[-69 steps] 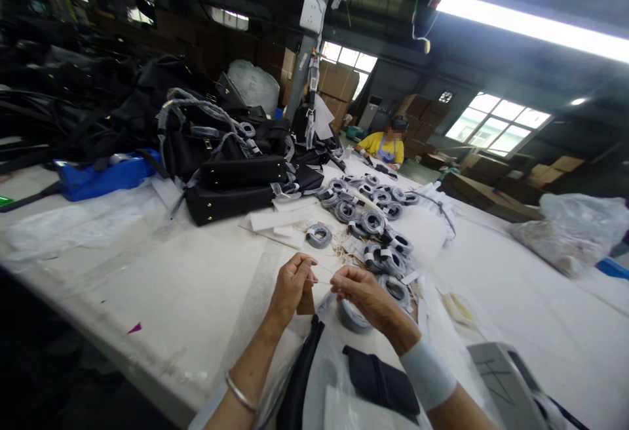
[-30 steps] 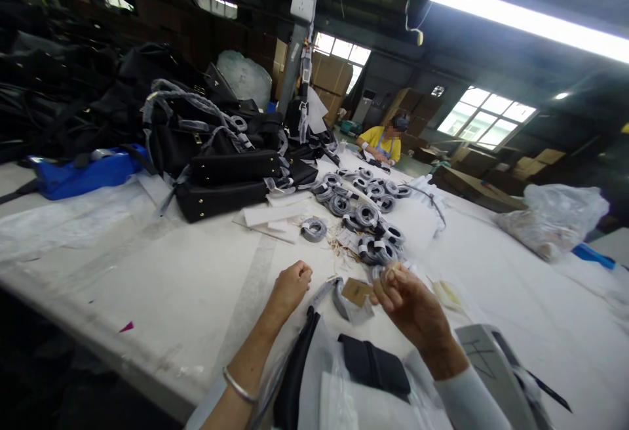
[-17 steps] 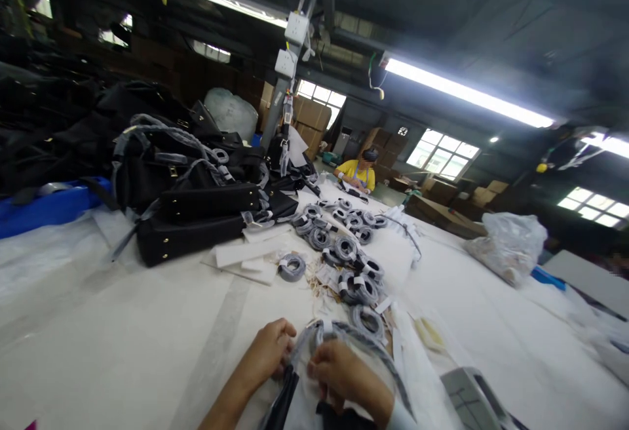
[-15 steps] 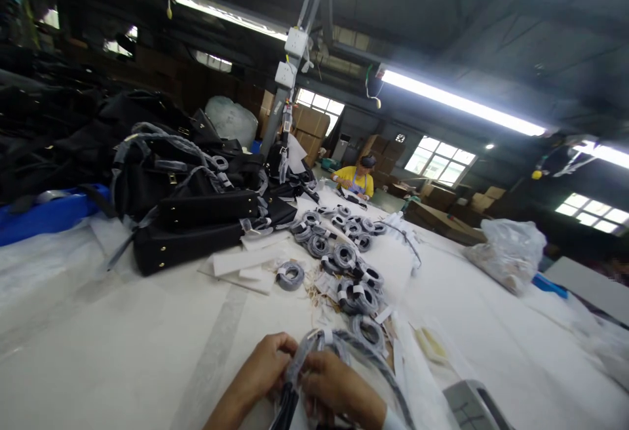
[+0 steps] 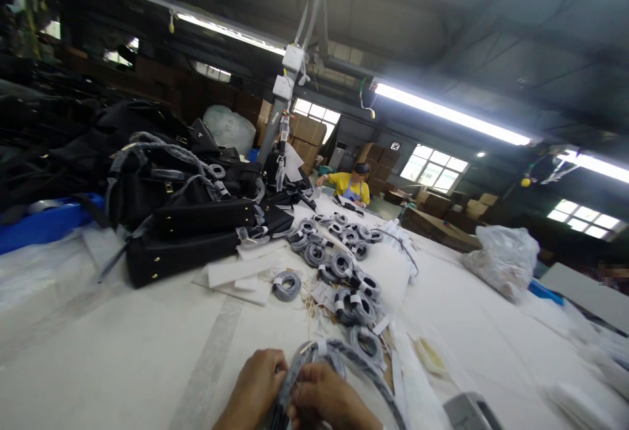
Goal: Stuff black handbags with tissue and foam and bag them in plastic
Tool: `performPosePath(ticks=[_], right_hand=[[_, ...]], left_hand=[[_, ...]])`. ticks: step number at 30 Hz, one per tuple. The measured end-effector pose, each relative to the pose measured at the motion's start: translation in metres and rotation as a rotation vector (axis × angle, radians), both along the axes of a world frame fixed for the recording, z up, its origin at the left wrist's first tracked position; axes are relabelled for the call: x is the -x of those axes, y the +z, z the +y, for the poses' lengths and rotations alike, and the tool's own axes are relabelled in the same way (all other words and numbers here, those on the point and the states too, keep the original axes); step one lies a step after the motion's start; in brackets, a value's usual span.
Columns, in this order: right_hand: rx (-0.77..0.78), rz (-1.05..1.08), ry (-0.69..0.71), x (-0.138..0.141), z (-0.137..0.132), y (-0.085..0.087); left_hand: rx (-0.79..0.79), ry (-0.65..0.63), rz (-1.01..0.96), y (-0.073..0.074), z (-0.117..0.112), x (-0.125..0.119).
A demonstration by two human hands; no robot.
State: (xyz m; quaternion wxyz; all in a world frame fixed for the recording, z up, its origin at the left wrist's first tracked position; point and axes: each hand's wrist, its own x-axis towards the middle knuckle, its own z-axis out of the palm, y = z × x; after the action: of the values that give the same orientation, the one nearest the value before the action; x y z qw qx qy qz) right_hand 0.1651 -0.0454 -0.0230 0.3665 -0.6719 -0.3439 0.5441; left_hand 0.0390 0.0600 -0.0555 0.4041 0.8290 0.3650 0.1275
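Observation:
A black bag strap (image 5: 366, 366), wrapped in transparent plastic, arches over the bottom middle of the head view. My left hand (image 5: 259, 383) grips it from the left with curled fingers. Close beside it, my right hand (image 5: 325, 392) has its fingers closed on the same strap. The lower ends of the strap run between the hands and out of view at the bottom edge. Just beyond lies a wrapped coil (image 5: 365, 345), one of several coiled straps with white bands. Another coil (image 5: 286, 286) lies apart to the left, by white foam strips (image 5: 243, 273).
Black bags (image 5: 187, 243) are piled on the left of the white table (image 5: 147, 345). A grey device (image 5: 469, 411) sits at the bottom right, with a plastic bag (image 5: 506, 259) farther back. A person in yellow (image 5: 351, 186) sits across the table.
Both hands and the strap sit slightly lower in view, and the camera has shifted a little. The grip on the strap stays. The person across has stretched an arm outward.

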Motion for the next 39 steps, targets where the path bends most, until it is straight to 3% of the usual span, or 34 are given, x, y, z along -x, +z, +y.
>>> performPosePath(ticks=[3, 5, 7, 10, 13, 16, 19, 22, 25, 28, 30, 34, 39], right_hand=[[0.015, -0.456, 0.025, -0.002, -0.006, -0.002], [0.001, -0.810, 0.102, -0.003, -0.010, -0.003], [0.045, -1.036, 0.231, -0.004, -0.012, -0.004], [0.143, -1.141, 0.339, -0.007, -0.012, -0.008], [0.094, -1.183, 0.315, -0.011, -0.012, -0.012], [0.082, -1.206, 0.262, -0.013, -0.018, -0.004], [-0.048, -1.105, 0.128, -0.009, -0.021, 0.016], [-0.112, -0.749, -0.064, 0.000, -0.016, 0.025], [-0.169, -0.306, -0.199, 0.007, -0.004, 0.014], [-0.278, 0.009, -0.195, 0.010, 0.006, -0.006], [-0.291, 0.072, -0.152, 0.010, 0.010, -0.015], [-0.201, -0.026, -0.066, 0.012, 0.016, -0.022], [-0.185, -0.099, -0.171, 0.015, 0.023, -0.024]], left_hand=[[-0.108, 0.034, 0.083, -0.001, 0.000, 0.003], [-0.077, 0.040, 0.057, 0.001, 0.002, 0.004], [0.010, 0.036, -0.017, 0.003, 0.005, 0.003], [0.139, -0.008, -0.115, 0.004, 0.011, 0.002], [0.273, -0.067, -0.215, 0.003, 0.014, 0.002], [0.373, -0.089, -0.311, 0.002, 0.015, 0.004], [0.433, -0.078, -0.365, 0.001, 0.014, 0.004], [0.462, -0.054, -0.385, 0.001, 0.014, 0.003], [0.471, -0.031, -0.395, 0.000, 0.014, 0.001], [0.470, 0.004, -0.398, -0.001, 0.015, 0.000], [0.471, 0.033, -0.393, -0.002, 0.016, 0.000], [0.443, 0.071, -0.393, 0.000, 0.019, 0.002], [0.293, 0.058, -0.413, 0.010, 0.014, 0.003]])
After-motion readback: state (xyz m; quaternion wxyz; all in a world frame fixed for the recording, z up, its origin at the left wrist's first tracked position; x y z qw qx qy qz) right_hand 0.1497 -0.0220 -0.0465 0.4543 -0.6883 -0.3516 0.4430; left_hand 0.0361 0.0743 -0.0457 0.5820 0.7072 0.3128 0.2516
